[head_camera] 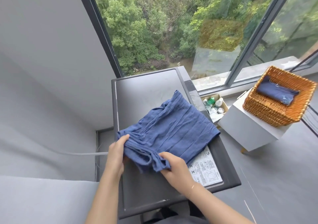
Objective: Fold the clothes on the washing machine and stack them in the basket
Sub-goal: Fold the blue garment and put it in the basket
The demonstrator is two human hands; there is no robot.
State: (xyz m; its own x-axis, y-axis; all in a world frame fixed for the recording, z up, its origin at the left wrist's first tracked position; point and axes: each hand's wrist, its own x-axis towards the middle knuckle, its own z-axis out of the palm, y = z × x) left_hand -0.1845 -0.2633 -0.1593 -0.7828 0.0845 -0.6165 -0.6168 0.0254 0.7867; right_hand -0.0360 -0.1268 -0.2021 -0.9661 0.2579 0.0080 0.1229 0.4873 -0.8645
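Both my hands pinch the near edge of the crumpled blue cloth garment [170,131] on the dark grey washing machine top [146,89]: left hand [116,156], right hand [173,167]. Far surface bare; woven wicker basket [268,113] well right.

Crinkled blue cloth [170,129], woven wicker basket [268,113] (matt washer top [146,89]).

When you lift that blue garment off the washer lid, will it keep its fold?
Probably not unaided: the blue garment looks thin, wrinkled and floppy, draping over the left hand. It seems light. Likely to sag open unless the right hand supports it too.
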